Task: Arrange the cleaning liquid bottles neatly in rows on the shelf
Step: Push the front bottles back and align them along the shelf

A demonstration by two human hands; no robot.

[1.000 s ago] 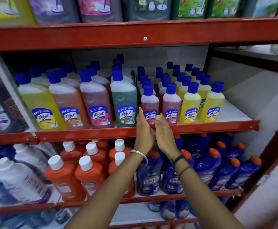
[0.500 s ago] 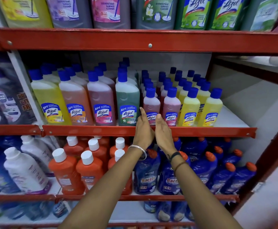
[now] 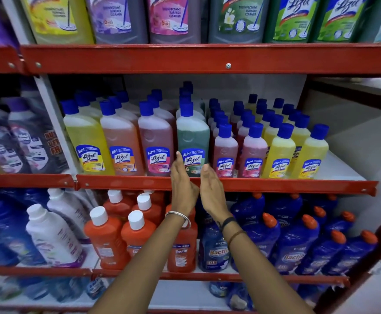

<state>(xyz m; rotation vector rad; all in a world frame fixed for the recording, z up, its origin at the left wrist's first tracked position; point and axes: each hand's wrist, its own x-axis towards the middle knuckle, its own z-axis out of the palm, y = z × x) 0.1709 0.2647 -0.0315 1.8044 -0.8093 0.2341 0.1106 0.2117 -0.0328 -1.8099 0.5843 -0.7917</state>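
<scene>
Rows of blue-capped cleaning liquid bottles stand on the middle red shelf [image 3: 275, 185]. At the front are a tall yellow bottle [image 3: 87, 141], an orange one [image 3: 119, 143], a pink one [image 3: 156, 141] and a green bottle [image 3: 192, 139], then small pink bottles [image 3: 225, 152] and small yellow bottles [image 3: 280, 152]. My left hand [image 3: 182, 184] and my right hand [image 3: 212, 189] are raised side by side before the shelf edge, palms facing each other, fingers straight. Their fingertips flank the foot of the green bottle. Neither hand holds anything.
Large bottles [image 3: 173, 17] fill the top shelf. Below stand orange bottles with white caps [image 3: 105, 236], white bottles [image 3: 53, 236] and blue bottles with orange caps [image 3: 298, 243]. The right end of the middle shelf [image 3: 339, 166] is bare white board. A wall stands to the right.
Both hands have shifted left from the small pink bottles to the green bottle. The view has tilted upward a little, showing more of the top shelf.
</scene>
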